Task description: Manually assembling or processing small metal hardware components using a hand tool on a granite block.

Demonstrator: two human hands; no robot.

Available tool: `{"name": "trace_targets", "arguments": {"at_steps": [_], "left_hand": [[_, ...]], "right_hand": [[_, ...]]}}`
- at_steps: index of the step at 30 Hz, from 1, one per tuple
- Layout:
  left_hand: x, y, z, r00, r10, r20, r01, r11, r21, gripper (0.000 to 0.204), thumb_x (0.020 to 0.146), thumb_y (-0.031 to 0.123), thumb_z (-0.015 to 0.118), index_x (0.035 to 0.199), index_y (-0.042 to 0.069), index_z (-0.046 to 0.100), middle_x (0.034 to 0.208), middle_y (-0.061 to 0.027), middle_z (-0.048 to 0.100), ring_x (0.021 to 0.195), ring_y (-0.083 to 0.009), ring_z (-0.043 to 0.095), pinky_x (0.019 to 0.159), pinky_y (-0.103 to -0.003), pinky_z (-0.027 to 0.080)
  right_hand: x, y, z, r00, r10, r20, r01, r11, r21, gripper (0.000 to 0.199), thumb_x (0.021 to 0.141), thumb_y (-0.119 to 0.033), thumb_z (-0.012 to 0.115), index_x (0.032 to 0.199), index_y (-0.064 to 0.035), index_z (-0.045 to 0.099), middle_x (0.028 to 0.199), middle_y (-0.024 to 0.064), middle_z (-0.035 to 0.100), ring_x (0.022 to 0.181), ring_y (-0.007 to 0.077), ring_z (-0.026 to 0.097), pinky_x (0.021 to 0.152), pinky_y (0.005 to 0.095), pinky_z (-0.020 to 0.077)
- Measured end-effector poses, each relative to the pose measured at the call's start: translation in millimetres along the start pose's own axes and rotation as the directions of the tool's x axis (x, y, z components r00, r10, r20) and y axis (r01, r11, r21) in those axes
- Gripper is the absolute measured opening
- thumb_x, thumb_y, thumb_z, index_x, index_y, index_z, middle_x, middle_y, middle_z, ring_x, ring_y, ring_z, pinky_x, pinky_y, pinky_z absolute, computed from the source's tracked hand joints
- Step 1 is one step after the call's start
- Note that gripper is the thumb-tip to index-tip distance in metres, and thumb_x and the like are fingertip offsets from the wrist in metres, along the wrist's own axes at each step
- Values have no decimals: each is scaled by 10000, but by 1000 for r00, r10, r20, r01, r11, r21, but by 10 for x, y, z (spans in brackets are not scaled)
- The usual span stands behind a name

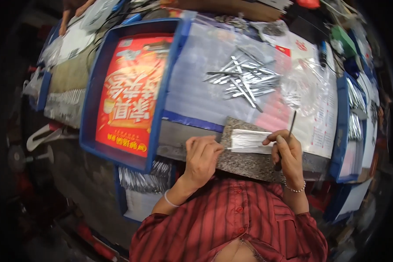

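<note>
Left hand: Its fingers are bent and kept close together, just left of the pad. Whether something tiny is pinched there cannot be told.
Right hand: A thin dark stick is gripped in the bent fingers, with its top end pointed up. The fingers are held at the right end of the pad; whether it is touched cannot be told.
White pad: It is laid flat on a speckled stone slab, between the two hands. Its top is creased.
Step in hand: Small, careful work seems to be done at the pad, with the stick kept ready.
Next move: A light touch and a steady left hand seem to be called for, so that the pad is not pushed off its place.
Silver pieces: They are heaped crisscross on a clear sheet, past the slab.
Blue tray: It is set left of the sheet. A red printed sheet is spread inside.
Other trays: Silver strips are kept in a low tray and a right tray.
Room: At the far left, another person's hand can be seen. The edges are dim.
</note>
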State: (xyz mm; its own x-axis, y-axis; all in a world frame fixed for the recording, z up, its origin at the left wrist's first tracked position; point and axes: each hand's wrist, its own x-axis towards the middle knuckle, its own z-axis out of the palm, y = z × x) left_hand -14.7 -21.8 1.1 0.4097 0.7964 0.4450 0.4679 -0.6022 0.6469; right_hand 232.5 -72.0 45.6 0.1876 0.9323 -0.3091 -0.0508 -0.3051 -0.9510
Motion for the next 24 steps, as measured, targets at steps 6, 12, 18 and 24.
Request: {"name": "trace_targets", "arguments": {"at_steps": [6, 12, 18, 24], "left_hand": [[-893, -26, -494, 966, -248, -74, 238, 965, -113, 165, 777, -19, 711, 908, 21, 618, 882, -132, 631, 862, -315, 631, 744, -389, 492], [-2509, -178, -980, 561, -752, -345, 812, 581, 53, 54, 870, 33, 636, 916, 7, 624, 880, -152, 640, 832, -306, 630, 764, -375, 493], [-3253, -784, -1036, 239, -687, -687, 928, 370, -48, 103, 908, 87, 626, 942, -10, 619, 876, -129, 654, 816, -260, 626, 769, -363, 493], [-2964, -966, -1070, 462, -574, -676, 879, 398, 263, 91, 911, 49, 599, 975, -10, 623, 910, -121, 640, 815, -250, 612, 766, -351, 488]], "right_hand": [[-110, -88, 125, 997, -15, 78, 25, 991, -134, 200, 1013, -136, 476, 967, 14, 602, 878, 94, 686, 474, 26, 394, 431, 199, 310], [-91, -99, 341, 945, 84, 315, 42, 927, -374, 210, 1005, -169, 528, 986, 16, 626, 874, 62, 673, 653, 81, 565, 623, 226, 447], [-77, -103, 678, 912, -34, 408, 213, 891, -401, 141, 955, -102, 583, 965, 26, 643, 835, 80, 680, 735, 166, 606, 697, 283, 477], [-155, -92, 641, 930, -43, 365, 216, 867, -449, 117, 941, -64, 576, 959, 26, 648, 812, 94, 676, 716, 168, 597, 680, 290, 471]]}}
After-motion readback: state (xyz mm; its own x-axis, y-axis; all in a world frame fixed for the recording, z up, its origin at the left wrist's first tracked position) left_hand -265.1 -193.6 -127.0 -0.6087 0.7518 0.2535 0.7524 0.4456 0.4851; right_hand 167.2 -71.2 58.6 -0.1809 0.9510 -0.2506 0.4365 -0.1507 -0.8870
